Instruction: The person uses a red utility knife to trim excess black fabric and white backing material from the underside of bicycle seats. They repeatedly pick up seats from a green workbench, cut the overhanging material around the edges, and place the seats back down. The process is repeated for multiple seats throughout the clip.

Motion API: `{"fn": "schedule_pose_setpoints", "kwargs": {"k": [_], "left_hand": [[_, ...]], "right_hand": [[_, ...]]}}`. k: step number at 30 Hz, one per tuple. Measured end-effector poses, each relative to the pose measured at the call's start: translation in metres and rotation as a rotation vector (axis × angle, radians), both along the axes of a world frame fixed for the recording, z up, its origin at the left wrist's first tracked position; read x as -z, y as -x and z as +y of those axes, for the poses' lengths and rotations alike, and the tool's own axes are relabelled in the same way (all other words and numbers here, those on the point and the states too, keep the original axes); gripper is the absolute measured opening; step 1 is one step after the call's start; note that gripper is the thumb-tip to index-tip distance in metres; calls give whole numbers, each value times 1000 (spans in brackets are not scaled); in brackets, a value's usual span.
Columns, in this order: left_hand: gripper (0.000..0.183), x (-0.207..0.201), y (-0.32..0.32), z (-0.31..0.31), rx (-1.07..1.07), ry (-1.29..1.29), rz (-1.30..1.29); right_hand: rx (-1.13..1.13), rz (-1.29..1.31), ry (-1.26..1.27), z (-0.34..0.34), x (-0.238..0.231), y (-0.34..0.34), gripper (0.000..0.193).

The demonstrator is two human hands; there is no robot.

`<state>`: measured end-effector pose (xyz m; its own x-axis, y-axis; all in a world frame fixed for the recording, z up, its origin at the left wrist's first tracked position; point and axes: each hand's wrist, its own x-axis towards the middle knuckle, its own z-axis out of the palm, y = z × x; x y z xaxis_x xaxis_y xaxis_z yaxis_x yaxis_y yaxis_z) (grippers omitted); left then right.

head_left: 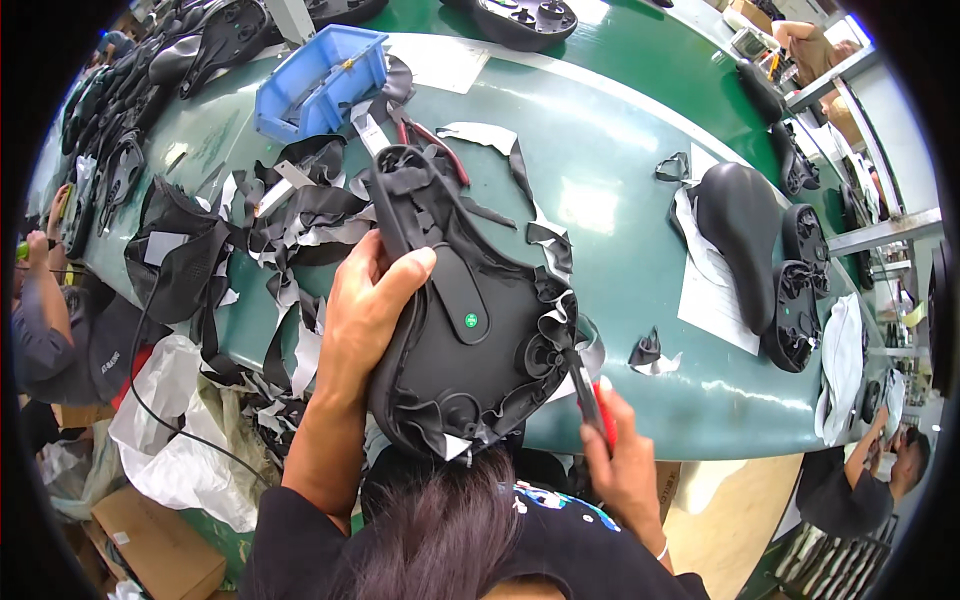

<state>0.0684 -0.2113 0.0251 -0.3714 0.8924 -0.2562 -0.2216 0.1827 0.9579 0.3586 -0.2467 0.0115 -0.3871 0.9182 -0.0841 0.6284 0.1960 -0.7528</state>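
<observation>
Saddle: a black bicycle saddle with a ruffled cover edge (415,345), underside up, its nose pointing away from the worker.
Left hand: (365,305) clamped on the saddle's left side, thumb over the underside.
Right hand: (625,465) closed around a red-handled metal tool (591,398), its tip at the saddle's right rear edge.
Scraps: black-and-white trimmed strips (330,205), left of the saddle.
Bin: open blue plastic (325,45), beyond the saddle's nose.
Second saddle: smooth black (740,235), well to the first saddle's right.
</observation>
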Motion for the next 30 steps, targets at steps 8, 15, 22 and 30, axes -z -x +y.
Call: {"fn": "schedule_pose_setpoints", "kwargs": {"k": [8,15,22,30], "left_hand": [[42,12,-7,-33,-236,-98,181],[51,17,6,-31,1,-194,1184],[21,22,-66,61,517,-493,1172],[47,6,-61,65,528,-196,682]], "right_hand": [[-151,295,-402,102,-2,76,60],[282,694,-12,113,-27,58,48],[-139,306,-268,111,-34,42,54],[-373,-219,-501,119,-21,-18,60]]}}
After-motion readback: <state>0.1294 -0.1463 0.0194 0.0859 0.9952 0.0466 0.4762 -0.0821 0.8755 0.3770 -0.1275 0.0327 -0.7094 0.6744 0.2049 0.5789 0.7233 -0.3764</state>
